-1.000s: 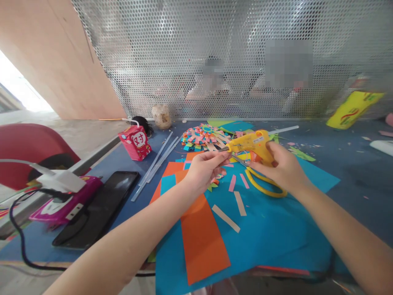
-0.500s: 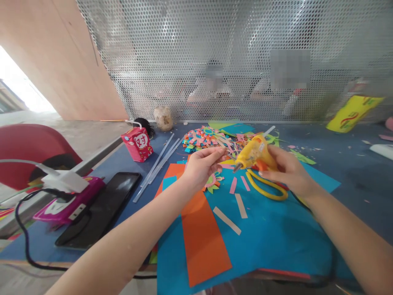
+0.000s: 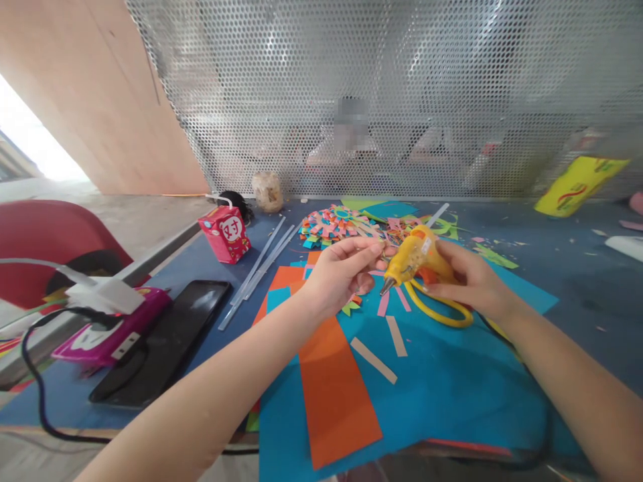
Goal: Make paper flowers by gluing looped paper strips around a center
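My right hand (image 3: 469,278) is wrapped round a yellow hot glue gun (image 3: 414,258), its metal nozzle pointing down and left, with a clear glue stick out of its back. Close to the nozzle, my left hand (image 3: 341,274) pinches something thin and small between thumb and forefinger; what it is I cannot make out. Beneath both hands lies blue paper (image 3: 432,381) with an orange paper strip (image 3: 334,395) on it. Pale paper strips (image 3: 374,360) and pink strips (image 3: 403,298) lie nearby. A small paper flower (image 3: 351,306) is mostly hidden behind my left hand.
A yellow looped handle (image 3: 445,316) lies below the glue gun. Fringed paper flowers (image 3: 331,224) are piled behind. To the left are glue sticks (image 3: 261,268), a red drink carton (image 3: 224,234), a phone (image 3: 165,341) and a purple power strip (image 3: 115,335). A perforated metal screen (image 3: 301,80) stands behind.
My left hand has moved slightly right, closer to the glue gun. The gun's nozzle has tipped further down. The paper flower is now more covered by my left hand.
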The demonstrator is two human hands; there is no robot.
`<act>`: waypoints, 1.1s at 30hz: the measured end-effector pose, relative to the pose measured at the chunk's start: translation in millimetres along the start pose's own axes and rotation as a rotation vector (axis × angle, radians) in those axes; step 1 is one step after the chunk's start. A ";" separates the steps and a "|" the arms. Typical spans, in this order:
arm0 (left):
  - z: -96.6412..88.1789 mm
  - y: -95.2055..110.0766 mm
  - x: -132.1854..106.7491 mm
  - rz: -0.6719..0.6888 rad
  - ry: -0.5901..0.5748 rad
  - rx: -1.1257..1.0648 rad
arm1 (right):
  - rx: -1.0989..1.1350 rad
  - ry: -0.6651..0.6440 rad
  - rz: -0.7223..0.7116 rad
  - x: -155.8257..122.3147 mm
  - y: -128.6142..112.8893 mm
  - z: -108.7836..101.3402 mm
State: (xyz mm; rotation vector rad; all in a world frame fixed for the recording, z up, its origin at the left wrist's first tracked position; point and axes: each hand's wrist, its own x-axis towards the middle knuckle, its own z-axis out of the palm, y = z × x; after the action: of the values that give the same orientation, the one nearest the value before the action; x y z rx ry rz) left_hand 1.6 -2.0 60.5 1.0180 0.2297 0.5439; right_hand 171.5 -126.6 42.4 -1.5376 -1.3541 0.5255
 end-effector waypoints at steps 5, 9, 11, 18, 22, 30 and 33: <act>-0.6 -0.3 -0.1 0.004 -0.036 -0.040 | 0.000 0.008 0.003 0.2 -0.3 -0.4; -3.2 -0.3 1.5 0.006 -0.014 -0.020 | 0.039 0.001 0.005 -0.2 -1.5 -1.4; -6.8 -0.9 3.8 0.023 0.006 0.030 | 0.063 0.015 -0.006 -0.3 -2.0 -3.6; -31.3 -7.5 39.6 0.068 0.048 0.420 | 0.260 0.336 -0.080 6.0 -0.9 -18.4; -25.4 -9.4 82.7 0.097 -0.014 0.650 | 0.255 0.658 -0.079 12.9 -0.4 -27.5; 22.5 -27.5 181.8 0.184 -0.180 1.145 | 0.210 0.926 0.016 14.0 1.1 -47.8; 31.4 -30.6 206.1 0.197 -0.255 1.330 | 0.221 0.946 0.027 14.0 1.3 -50.6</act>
State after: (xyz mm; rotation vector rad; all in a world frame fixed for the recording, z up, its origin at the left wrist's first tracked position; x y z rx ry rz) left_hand 198.9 71.6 64.2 2.4042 0.2602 0.3939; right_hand 217.8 -132.8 66.5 -1.3400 -0.5210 -0.0676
